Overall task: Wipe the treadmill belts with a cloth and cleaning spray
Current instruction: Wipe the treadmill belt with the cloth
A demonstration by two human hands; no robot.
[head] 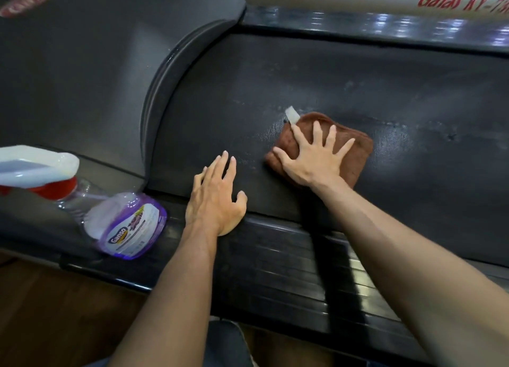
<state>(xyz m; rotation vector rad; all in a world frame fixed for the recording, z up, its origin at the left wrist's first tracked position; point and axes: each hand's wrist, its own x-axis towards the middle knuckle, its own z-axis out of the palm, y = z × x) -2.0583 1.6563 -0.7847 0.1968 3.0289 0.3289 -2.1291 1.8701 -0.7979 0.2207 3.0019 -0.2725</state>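
Note:
A folded brown cloth (355, 146) with a white tag lies on the black treadmill belt (344, 83). My right hand (314, 154) presses flat on the cloth with fingers spread. My left hand (214, 193) rests open on the belt's near edge, heel on the side rail, fingers straight. A clear spray bottle (121, 223) of purple cleaner, with a red collar and white trigger head, lies on its side on the rail to the left of my left hand, apart from it.
The ribbed black side rail (289, 259) runs along the belt's near side. The grey motor cover (82, 72) rises at the left. The far rail (385, 25) and a white panel with red lettering border the belt behind. Wooden floor (41, 317) lies below.

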